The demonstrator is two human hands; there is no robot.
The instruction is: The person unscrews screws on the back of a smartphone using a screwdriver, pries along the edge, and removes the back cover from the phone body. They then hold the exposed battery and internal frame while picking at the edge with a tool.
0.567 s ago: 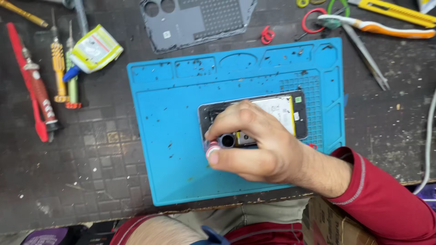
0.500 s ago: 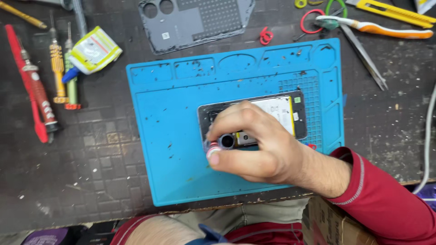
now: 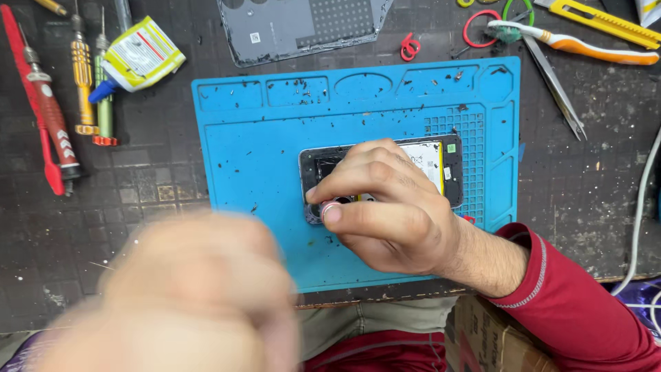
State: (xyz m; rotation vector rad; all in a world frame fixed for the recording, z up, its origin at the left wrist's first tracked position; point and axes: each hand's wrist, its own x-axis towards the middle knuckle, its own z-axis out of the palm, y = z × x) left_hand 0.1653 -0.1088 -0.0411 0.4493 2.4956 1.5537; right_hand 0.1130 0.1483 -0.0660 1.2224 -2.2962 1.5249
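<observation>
— How far along was the work seen to be?

— The opened phone (image 3: 441,162) was laid on the blue silicone mat (image 3: 261,158), back removed, its battery and inner parts exposed. The grey back cover (image 3: 303,24) had been set apart at the top of the bench. By that showing, opening was judged done; the work inside was judged unfinished.

— And the right hand (image 3: 385,207)?

— It was curled over the phone's left end, fingertips and thumb pinched around a small ring-shaped part (image 3: 329,207) at the corner. Nothing else was gripped.

— The left hand (image 3: 200,296)?

— It was caught blurred in the foreground, near the camera, below the mat. It seemed loosely closed, but whether anything was held could not be told.

— What else was noted?

— Screwdrivers (image 3: 82,83) and a glue bottle (image 3: 138,58) were seen at the left, tweezers (image 3: 558,89) at the right.
</observation>
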